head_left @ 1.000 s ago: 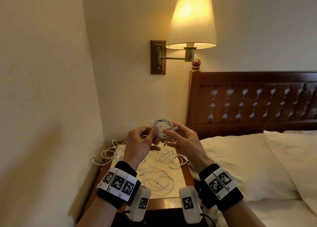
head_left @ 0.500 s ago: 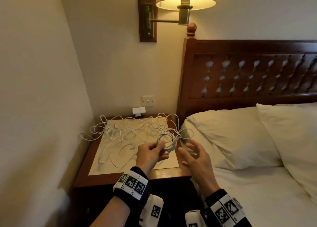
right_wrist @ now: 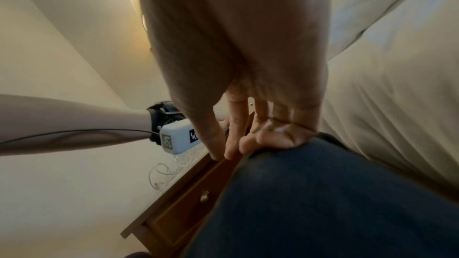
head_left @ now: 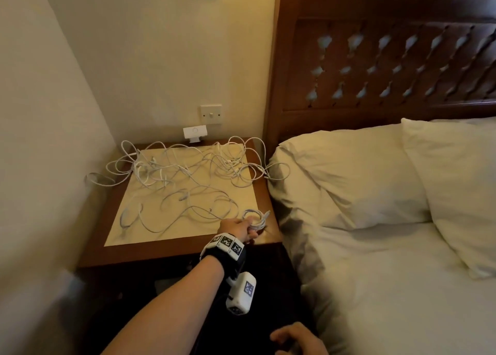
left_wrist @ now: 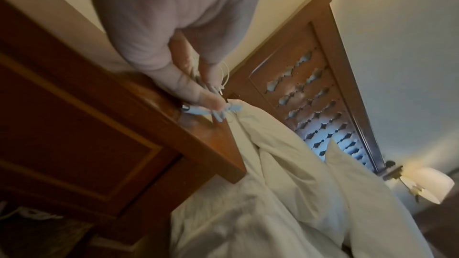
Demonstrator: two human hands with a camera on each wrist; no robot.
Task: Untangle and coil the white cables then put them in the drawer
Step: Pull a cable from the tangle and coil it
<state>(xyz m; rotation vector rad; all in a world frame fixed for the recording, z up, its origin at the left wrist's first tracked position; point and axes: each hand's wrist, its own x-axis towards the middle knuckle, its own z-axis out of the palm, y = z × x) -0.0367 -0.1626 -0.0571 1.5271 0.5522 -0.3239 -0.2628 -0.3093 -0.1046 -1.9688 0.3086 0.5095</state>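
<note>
A small coiled white cable [head_left: 255, 218] sits in my left hand [head_left: 243, 228], which grips it just over the front right corner of the wooden nightstand [head_left: 171, 255]. In the left wrist view the fingers [left_wrist: 198, 93] pinch the coil's strands [left_wrist: 224, 75] above that corner. Several loose white cables [head_left: 182, 172] lie tangled across the nightstand top and hang over its left and back edges. My right hand [head_left: 295, 340] is low at the bottom of the head view. It holds nothing, its fingers [right_wrist: 238, 144] resting relaxed on a blue-clad knee. The drawer [right_wrist: 188, 209] with a brass knob [right_wrist: 204, 197] is closed.
The bed with a white duvet [head_left: 375, 274] and pillows [head_left: 456, 183] presses against the nightstand's right side. A dark carved headboard [head_left: 389, 67] stands behind. A wall [head_left: 40, 140] closes in on the left. A white switch plate [head_left: 211, 114] and a small white device [head_left: 195, 133] are at the back.
My left hand has carried the coil down from in front of me to the nightstand's front right corner. My right hand let go of it and dropped to my knee. The view tilted downward.
</note>
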